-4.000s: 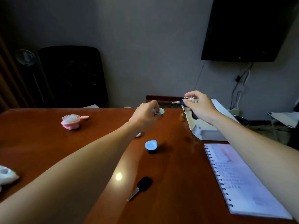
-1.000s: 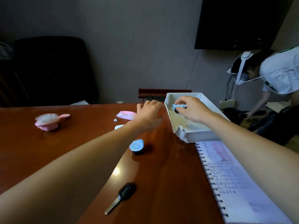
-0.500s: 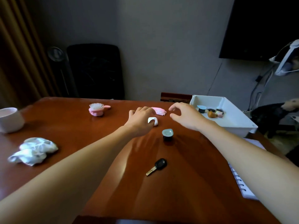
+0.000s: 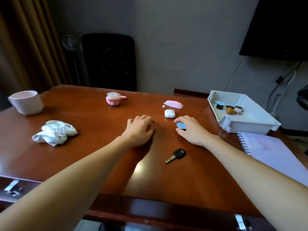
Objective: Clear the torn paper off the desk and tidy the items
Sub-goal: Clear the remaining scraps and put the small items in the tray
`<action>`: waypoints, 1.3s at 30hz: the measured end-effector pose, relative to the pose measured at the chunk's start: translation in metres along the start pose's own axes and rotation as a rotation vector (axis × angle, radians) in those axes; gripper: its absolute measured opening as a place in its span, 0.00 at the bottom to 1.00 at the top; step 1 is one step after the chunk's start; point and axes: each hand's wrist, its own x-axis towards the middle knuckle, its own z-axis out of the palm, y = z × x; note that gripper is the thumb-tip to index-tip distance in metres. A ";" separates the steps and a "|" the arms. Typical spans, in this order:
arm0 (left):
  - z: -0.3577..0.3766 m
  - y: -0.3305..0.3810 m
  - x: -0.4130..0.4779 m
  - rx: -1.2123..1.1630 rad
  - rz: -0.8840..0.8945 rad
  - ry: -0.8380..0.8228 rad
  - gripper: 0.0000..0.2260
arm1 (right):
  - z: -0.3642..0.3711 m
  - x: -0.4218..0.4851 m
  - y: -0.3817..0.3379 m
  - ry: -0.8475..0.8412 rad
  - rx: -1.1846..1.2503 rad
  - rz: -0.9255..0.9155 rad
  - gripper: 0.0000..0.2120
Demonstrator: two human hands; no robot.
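My right hand (image 4: 191, 130) grips a small black capsule with a blue lid (image 4: 181, 125) on the brown desk (image 4: 93, 147). My left hand (image 4: 140, 129) rests on the desk to its left, fingers loosely curled, holding nothing. A white earbud case (image 4: 169, 113) stands just beyond both hands. A tiny white paper scrap (image 4: 163, 106) lies beside a pink packet (image 4: 173, 104). The white tray (image 4: 260, 124) at the right holds another blue-lidded capsule (image 4: 219, 105) and a bunch of keys (image 4: 233, 110). A black key (image 4: 176, 155) lies near me.
A crumpled white cloth (image 4: 55, 132) and a pale cup (image 4: 26, 102) sit at the left. A pink hairbrush (image 4: 114, 98) lies at the back. A spiral notebook (image 4: 273, 152) lies at the right edge. A black chair (image 4: 108, 62) stands behind the desk.
My right hand left the tray, came down and closed on the blue-lidded capsule. My left hand drew back from the earbud case and settled on the desk. The view swung left.
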 end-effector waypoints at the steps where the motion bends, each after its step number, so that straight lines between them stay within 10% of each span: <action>1: 0.000 -0.006 -0.001 -0.001 -0.009 0.006 0.13 | 0.002 0.003 -0.003 -0.002 0.003 -0.018 0.15; 25: -0.095 -0.129 -0.079 0.222 -0.266 0.178 0.14 | 0.073 0.057 -0.130 -0.083 0.029 -0.259 0.14; 39: -0.100 -0.160 -0.120 0.128 -0.428 0.009 0.19 | 0.097 0.063 -0.173 -0.116 -0.002 -0.310 0.16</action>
